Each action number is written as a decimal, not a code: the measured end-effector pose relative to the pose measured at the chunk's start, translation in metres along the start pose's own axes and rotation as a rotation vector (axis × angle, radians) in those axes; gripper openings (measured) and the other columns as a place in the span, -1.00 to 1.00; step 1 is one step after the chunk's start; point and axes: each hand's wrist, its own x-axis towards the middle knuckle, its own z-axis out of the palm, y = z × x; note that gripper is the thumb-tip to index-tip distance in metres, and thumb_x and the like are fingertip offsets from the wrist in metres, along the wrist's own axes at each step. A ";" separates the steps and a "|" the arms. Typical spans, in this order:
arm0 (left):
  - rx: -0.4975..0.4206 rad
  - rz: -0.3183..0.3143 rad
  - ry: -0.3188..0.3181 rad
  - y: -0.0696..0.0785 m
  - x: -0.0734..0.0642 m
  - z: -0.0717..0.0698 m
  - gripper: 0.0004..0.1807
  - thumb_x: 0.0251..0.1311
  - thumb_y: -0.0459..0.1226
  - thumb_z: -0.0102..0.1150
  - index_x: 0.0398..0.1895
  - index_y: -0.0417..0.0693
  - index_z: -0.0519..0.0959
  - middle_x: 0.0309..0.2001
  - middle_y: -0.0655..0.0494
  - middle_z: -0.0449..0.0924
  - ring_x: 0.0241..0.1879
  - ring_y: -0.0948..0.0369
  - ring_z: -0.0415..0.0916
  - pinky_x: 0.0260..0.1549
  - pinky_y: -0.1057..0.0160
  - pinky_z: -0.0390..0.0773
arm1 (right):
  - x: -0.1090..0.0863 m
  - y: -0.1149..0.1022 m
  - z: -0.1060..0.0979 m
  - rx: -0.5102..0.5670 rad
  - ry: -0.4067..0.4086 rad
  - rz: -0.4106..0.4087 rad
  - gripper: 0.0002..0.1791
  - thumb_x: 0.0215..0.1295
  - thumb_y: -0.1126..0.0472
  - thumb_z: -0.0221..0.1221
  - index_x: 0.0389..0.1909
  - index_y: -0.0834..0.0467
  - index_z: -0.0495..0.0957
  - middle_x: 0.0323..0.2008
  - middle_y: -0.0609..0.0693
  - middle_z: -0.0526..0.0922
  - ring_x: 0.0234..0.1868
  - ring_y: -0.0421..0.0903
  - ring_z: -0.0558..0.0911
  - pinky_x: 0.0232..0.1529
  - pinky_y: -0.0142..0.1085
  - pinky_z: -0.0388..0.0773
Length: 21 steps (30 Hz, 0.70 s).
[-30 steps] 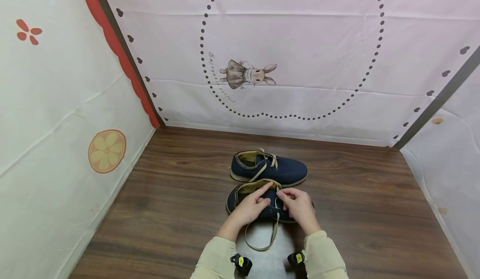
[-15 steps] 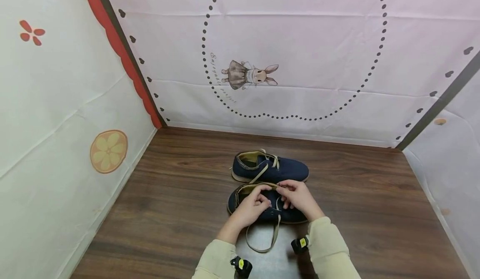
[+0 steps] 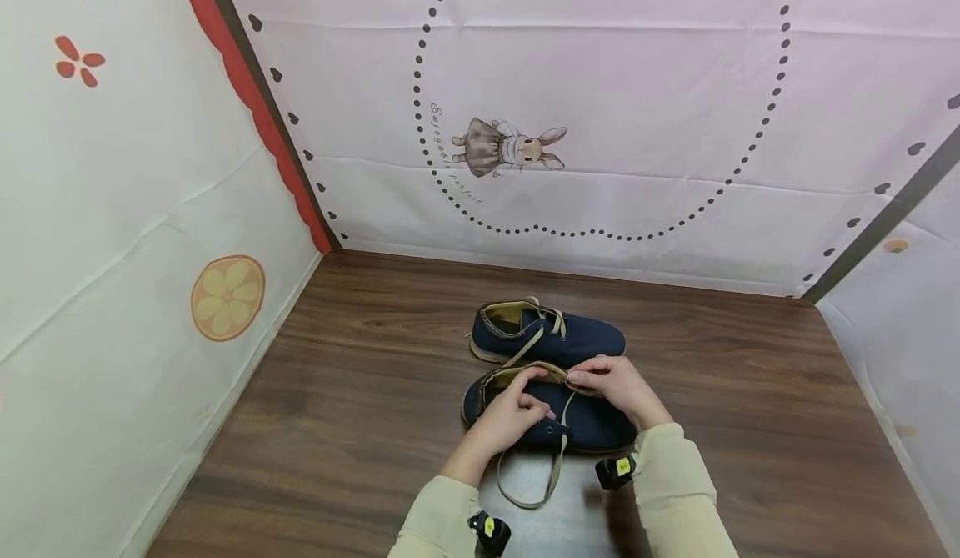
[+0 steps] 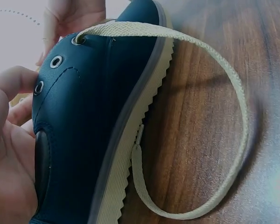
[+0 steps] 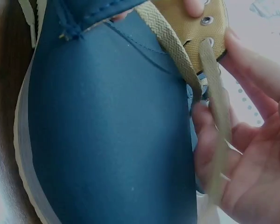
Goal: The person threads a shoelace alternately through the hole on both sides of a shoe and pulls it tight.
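A navy low-cut shoe point(image 3: 600, 426) with tan lining and pale sole lies on its sole, toe to the right. My left hand point(image 3: 504, 418) grips it at the opening, index finger bent onto the far flap and thumb lower down. My right hand point(image 3: 617, 384) pinches the flat beige shoelace point(image 5: 216, 93) at the far eyelet flap point(image 5: 206, 28), one finger touching the flap's edge. The lace comes through an eyelet there, its free end hanging blurred over the fingers. Its other end loops from a near-side eyelet onto the table, as the left wrist view shows.
A second navy shoe point(image 3: 592, 337), with beige laces, stands just behind, toe also right. The brown wood-grain table point(image 3: 360, 424) ends at a white patterned curtain point(image 3: 645, 124) at the back, with more curtain point(image 3: 135, 233) at both sides.
My right hand has moved away from the lacing to the far flap, slightly right, drawing the flap outward. The left hand stays at the opening. The head view has shifted a little.
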 end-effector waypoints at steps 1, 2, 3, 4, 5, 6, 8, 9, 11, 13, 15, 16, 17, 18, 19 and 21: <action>0.001 -0.006 -0.002 0.000 0.001 0.000 -0.45 0.22 -0.30 0.07 0.28 0.07 0.23 -0.35 0.12 0.66 -0.20 0.20 0.56 -0.09 0.12 0.42 | 0.000 -0.001 0.000 -0.005 0.027 0.011 -0.73 0.11 0.15 0.30 -0.26 0.28 0.66 -0.34 -0.01 0.60 -0.32 -0.14 0.53 -0.25 -0.28 0.46; 0.002 -0.013 -0.005 0.001 0.002 0.000 -0.43 0.22 -0.31 0.07 0.30 0.07 0.22 -0.35 0.11 0.66 -0.19 0.19 0.56 -0.08 0.11 0.41 | -0.001 -0.003 -0.001 0.003 0.051 0.020 -0.73 0.14 0.15 0.28 -0.25 0.28 0.66 -0.32 -0.01 0.61 -0.29 -0.14 0.55 -0.22 -0.28 0.46; 0.003 -0.023 -0.007 0.001 0.003 -0.001 -0.42 0.21 -0.30 0.07 0.32 0.08 0.22 -0.35 0.10 0.66 -0.18 0.18 0.56 -0.09 0.11 0.40 | -0.001 -0.006 0.000 0.021 0.072 0.029 -0.72 0.16 0.16 0.27 -0.23 0.30 0.65 -0.32 0.00 0.61 -0.27 -0.14 0.56 -0.19 -0.28 0.48; 0.008 -0.030 -0.008 0.002 0.004 -0.001 -0.40 0.20 -0.30 0.08 0.33 0.08 0.22 -0.35 0.09 0.66 -0.17 0.18 0.55 -0.10 0.12 0.40 | -0.002 -0.010 0.000 0.039 0.088 0.032 -0.72 0.18 0.17 0.25 -0.22 0.32 0.63 -0.34 0.02 0.62 -0.29 -0.13 0.58 -0.19 -0.27 0.49; 0.015 -0.037 -0.009 0.002 0.005 -0.002 -0.39 0.20 -0.29 0.08 0.34 0.09 0.22 -0.34 0.09 0.67 -0.17 0.19 0.55 -0.11 0.14 0.39 | -0.003 -0.014 0.000 0.067 0.096 0.031 -0.71 0.22 0.18 0.21 -0.20 0.35 0.60 -0.35 0.04 0.63 -0.30 -0.11 0.60 -0.19 -0.23 0.52; 0.018 -0.043 -0.009 0.003 0.006 -0.002 -0.38 0.20 -0.29 0.08 0.35 0.09 0.22 -0.34 0.09 0.67 -0.17 0.21 0.55 -0.13 0.17 0.38 | -0.004 -0.018 0.000 0.095 0.102 0.029 -0.69 0.25 0.18 0.19 -0.17 0.38 0.57 -0.36 0.06 0.64 -0.31 -0.09 0.62 -0.19 -0.19 0.54; 0.033 -0.058 -0.011 0.004 0.007 -0.003 -0.38 0.21 -0.28 0.07 0.36 0.10 0.21 -0.34 0.10 0.67 -0.23 0.25 0.54 -0.21 0.23 0.37 | -0.006 -0.028 0.000 0.130 0.114 -0.007 -0.68 0.29 0.19 0.14 -0.16 0.42 0.52 -0.38 0.10 0.66 -0.33 -0.05 0.64 -0.22 -0.10 0.56; 0.039 -0.066 -0.012 0.005 0.008 -0.003 -0.38 0.21 -0.27 0.07 0.37 0.11 0.21 -0.35 0.11 0.67 -0.29 0.28 0.52 -0.28 0.27 0.35 | -0.007 -0.033 -0.001 0.125 0.126 -0.039 -0.68 0.30 0.18 0.13 -0.16 0.41 0.52 -0.38 0.11 0.66 -0.32 -0.06 0.65 -0.22 -0.08 0.55; 0.043 -0.075 -0.015 0.005 0.009 -0.003 -0.38 0.21 -0.27 0.06 0.37 0.11 0.21 -0.35 0.12 0.67 -0.46 0.30 0.45 -0.42 0.32 0.32 | -0.011 -0.044 -0.002 0.098 0.162 -0.125 -0.70 0.30 0.18 0.12 -0.18 0.38 0.53 -0.35 0.11 0.67 -0.27 -0.03 0.64 -0.20 -0.09 0.55; 0.045 -0.082 -0.016 0.005 0.009 -0.003 -0.38 0.22 -0.28 0.06 0.37 0.11 0.21 -0.35 0.12 0.68 -0.59 0.29 0.32 -0.53 0.34 0.26 | -0.015 -0.054 -0.002 0.048 0.210 -0.226 -0.73 0.29 0.16 0.13 -0.21 0.32 0.57 -0.31 0.10 0.68 -0.22 -0.06 0.62 -0.19 -0.20 0.54; 0.044 -0.083 -0.015 0.005 0.009 -0.003 -0.38 0.22 -0.28 0.06 0.37 0.10 0.21 -0.35 0.12 0.67 -0.64 0.28 0.26 -0.59 0.34 0.23 | -0.020 -0.064 -0.003 0.039 0.235 -0.315 -0.76 0.29 0.17 0.13 -0.21 0.28 0.59 -0.27 0.09 0.67 -0.19 -0.08 0.59 -0.19 -0.30 0.51; 0.046 -0.082 -0.013 0.005 0.010 -0.003 -0.38 0.22 -0.28 0.05 0.37 0.10 0.21 -0.35 0.11 0.67 -0.64 0.29 0.26 -0.59 0.34 0.23 | -0.022 -0.068 -0.002 0.060 0.241 -0.353 -0.77 0.29 0.19 0.13 -0.21 0.28 0.59 -0.26 0.09 0.67 -0.20 -0.09 0.59 -0.19 -0.35 0.50; 0.053 -0.086 -0.008 0.005 0.010 -0.002 -0.39 0.21 -0.28 0.05 0.37 0.11 0.22 -0.36 0.12 0.67 -0.63 0.30 0.28 -0.58 0.34 0.24 | -0.024 -0.072 -0.002 0.085 0.246 -0.390 -0.78 0.29 0.21 0.13 -0.20 0.30 0.58 -0.26 0.08 0.67 -0.20 -0.12 0.58 -0.20 -0.38 0.49; 0.057 -0.086 -0.004 0.005 0.010 -0.002 -0.39 0.21 -0.27 0.06 0.36 0.11 0.22 -0.36 0.12 0.67 -0.63 0.30 0.29 -0.58 0.35 0.24 | -0.026 -0.076 -0.002 0.113 0.253 -0.421 -0.79 0.29 0.22 0.12 -0.21 0.30 0.58 -0.25 0.06 0.67 -0.21 -0.15 0.58 -0.22 -0.38 0.50; 0.057 -0.088 -0.004 0.005 0.010 -0.002 -0.39 0.21 -0.27 0.05 0.36 0.11 0.22 -0.36 0.12 0.67 -0.64 0.30 0.28 -0.59 0.34 0.24 | -0.028 -0.079 -0.001 0.153 0.258 -0.450 -0.80 0.29 0.25 0.12 -0.21 0.33 0.57 -0.25 0.04 0.67 -0.21 -0.16 0.59 -0.23 -0.37 0.51; 0.047 -0.085 -0.005 0.006 0.010 -0.002 -0.38 0.21 -0.28 0.05 0.37 0.08 0.22 -0.36 0.09 0.67 -0.66 0.31 0.27 -0.61 0.35 0.23 | -0.032 -0.086 -0.001 0.231 0.267 -0.514 -0.82 0.30 0.31 0.10 -0.21 0.38 0.55 -0.25 0.00 0.68 -0.20 -0.17 0.61 -0.21 -0.35 0.53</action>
